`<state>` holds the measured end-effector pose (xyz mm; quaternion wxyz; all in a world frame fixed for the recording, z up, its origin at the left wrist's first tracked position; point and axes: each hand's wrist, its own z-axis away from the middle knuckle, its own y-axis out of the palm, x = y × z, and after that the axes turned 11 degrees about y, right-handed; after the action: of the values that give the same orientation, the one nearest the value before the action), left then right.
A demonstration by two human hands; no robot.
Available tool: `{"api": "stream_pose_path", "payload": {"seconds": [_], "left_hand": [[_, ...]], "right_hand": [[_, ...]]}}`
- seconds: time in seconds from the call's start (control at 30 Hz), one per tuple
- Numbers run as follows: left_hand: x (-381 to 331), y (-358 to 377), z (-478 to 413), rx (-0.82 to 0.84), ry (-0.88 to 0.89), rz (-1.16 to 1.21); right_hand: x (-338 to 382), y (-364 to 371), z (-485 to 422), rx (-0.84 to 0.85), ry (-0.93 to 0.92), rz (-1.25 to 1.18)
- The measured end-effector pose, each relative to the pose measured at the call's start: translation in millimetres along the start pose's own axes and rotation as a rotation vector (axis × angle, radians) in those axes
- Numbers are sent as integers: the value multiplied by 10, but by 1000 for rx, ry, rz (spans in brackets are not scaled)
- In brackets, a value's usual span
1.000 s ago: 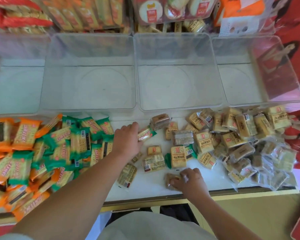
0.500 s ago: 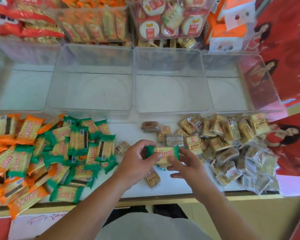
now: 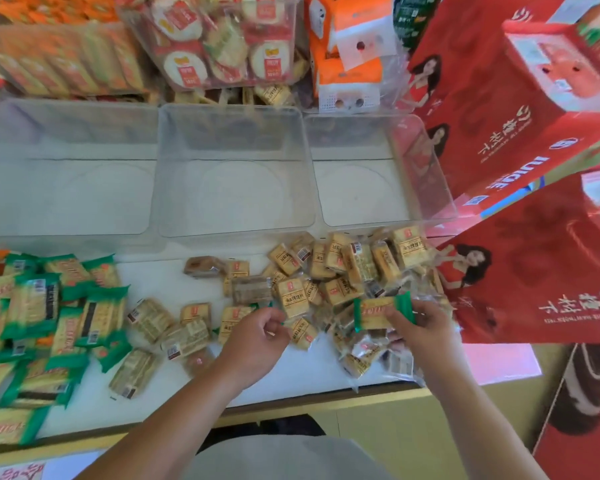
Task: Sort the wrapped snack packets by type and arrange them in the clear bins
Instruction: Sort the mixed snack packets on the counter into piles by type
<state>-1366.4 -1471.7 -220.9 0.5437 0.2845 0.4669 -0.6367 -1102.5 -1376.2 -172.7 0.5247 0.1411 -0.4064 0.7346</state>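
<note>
Clear bins [image 3: 234,199] stand in a row behind green-wrapped packets [image 3: 66,317] heaped at left and tan packets [image 3: 343,271] at right on the white table [image 3: 291,370], where the right hand [image 3: 430,330] pinches one green packet [image 3: 378,313] above the tan heap and the left hand [image 3: 253,336] curls nearby, its hold unclear.

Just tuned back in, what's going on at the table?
The person's right hand pinches a green-ended packet over the tan packets on the right. The left hand is curled beside it; whether it holds anything is unclear. The green pile lies left. The clear bins hold nothing.
</note>
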Motion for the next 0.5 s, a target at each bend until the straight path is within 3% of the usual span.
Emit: {"api": "stream_pose_path", "payload": {"seconds": [0.2, 0.3, 0.5], "left_hand": [[-13, 211, -75, -28, -10, -11], [46, 212, -9, -68, -29, -13], [187, 185, 145, -102, -75, -57]], "right_hand": [[-74, -33, -321, -138, 44, -169], [-136, 16, -244, -252, -43, -68], [-287, 57, -240, -195, -62, 34]]}}
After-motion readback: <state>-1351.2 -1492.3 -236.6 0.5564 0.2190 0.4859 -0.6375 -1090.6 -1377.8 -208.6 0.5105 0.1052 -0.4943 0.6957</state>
